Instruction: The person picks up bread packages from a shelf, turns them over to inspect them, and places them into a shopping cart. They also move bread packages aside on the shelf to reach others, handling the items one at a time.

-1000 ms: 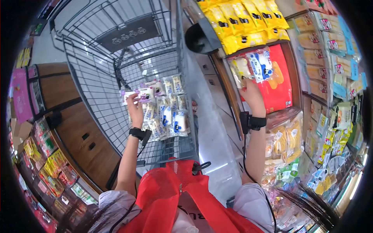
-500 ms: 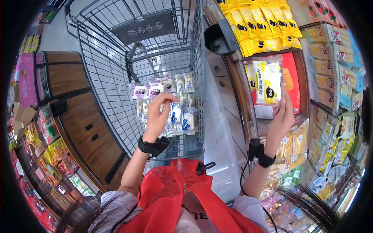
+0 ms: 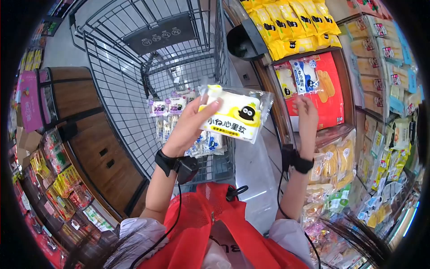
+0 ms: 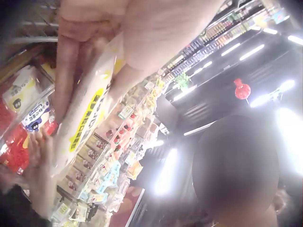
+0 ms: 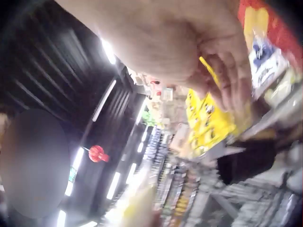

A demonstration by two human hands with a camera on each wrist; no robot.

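Note:
In the head view my left hand holds a clear-wrapped bread packet with yellow and white print, thumb on top and fingers beneath. The packet is tilted between the cart and the shelf. The left wrist view shows this bread packet edge-on in the grip. My right hand is over the near side of a shelf bin, fingers loosely bent and holding nothing. Just beyond its fingertips lie a blue-and-white packet and a yellow-and-white packet on a red printed sheet.
A wire shopping cart stands ahead, holding several purple-and-white packets and blue-and-white packets. Yellow packets fill the bin behind. A black round holder juts out between cart and shelf. Wooden cabinets stand at left.
My right hand lifted the yellow-and-white bread packet from the bin and let it go to my left hand. The left hand moved right from over the cart; the right is back over the bin.

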